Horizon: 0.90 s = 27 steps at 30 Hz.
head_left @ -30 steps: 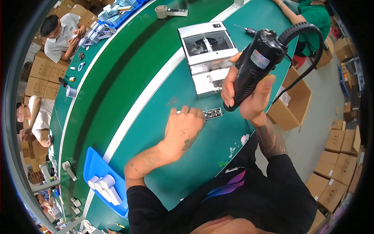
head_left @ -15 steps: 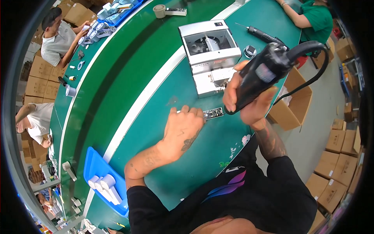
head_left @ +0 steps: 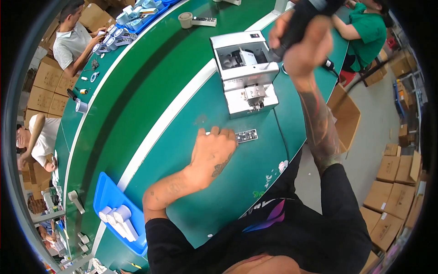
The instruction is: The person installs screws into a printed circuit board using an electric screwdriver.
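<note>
My left hand (head_left: 214, 148) rests on the green table, fingers curled over a white device. The device's exposed circuit board (head_left: 247, 136) sticks out to the right of the knuckles; the rest lies hidden under the hand. At the upper right, my right hand (head_left: 305, 50) is wrapped round a black electric screwdriver (head_left: 299, 27), both smeared by motion. The tool is raised over the right side of a silver screw feeder (head_left: 248, 75), whose top opening shows a white tilted piece inside. A second screwdriver (head_left: 329, 65) shows partly behind my right forearm.
A blue tray (head_left: 102, 192) with several white devices stands at the left. Across the green conveyor (head_left: 127, 91), co-workers sit at another bench. One device (head_left: 200, 21) lies on the belt. A cardboard box (head_left: 344, 116) stands beyond the table's right edge, and a cable runs from the feeder.
My right hand has lifted the screwdriver up and away from the circuit board, past the feeder's right side. My left hand has stayed on the device.
</note>
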Each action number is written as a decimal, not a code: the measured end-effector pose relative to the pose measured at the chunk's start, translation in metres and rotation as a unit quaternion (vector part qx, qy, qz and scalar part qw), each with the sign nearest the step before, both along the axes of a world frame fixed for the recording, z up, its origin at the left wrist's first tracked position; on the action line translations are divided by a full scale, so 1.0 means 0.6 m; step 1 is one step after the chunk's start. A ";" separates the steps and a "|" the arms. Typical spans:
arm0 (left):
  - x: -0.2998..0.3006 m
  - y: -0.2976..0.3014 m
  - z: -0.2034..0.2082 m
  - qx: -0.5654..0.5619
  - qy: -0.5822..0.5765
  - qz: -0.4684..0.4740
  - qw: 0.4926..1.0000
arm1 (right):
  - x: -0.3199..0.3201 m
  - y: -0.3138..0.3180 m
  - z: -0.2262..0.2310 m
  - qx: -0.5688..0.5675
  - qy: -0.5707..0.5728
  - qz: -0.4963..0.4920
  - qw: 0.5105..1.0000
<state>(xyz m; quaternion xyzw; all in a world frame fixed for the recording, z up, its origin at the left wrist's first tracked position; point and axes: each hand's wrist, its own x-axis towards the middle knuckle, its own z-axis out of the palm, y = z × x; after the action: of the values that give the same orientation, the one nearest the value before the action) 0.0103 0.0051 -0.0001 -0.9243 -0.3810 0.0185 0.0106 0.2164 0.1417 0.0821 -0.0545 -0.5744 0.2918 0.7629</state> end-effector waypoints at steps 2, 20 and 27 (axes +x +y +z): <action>0.002 0.002 0.005 0.008 0.001 -0.002 1.000 | 0.065 -0.051 -0.016 -0.047 -0.094 -0.080 0.991; 0.006 0.002 0.009 0.008 0.021 -0.002 1.000 | -0.027 -0.168 -0.058 -0.298 -0.138 0.007 0.944; 0.007 0.000 0.012 0.003 0.013 -0.013 1.000 | -0.016 -0.204 -0.074 -0.351 -0.112 0.037 0.929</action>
<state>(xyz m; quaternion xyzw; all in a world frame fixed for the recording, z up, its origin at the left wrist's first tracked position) 0.0147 0.0049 0.0071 -0.9287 -0.3692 0.0296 0.0185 0.2069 0.0195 0.0377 -0.3300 -0.5189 0.4944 0.6144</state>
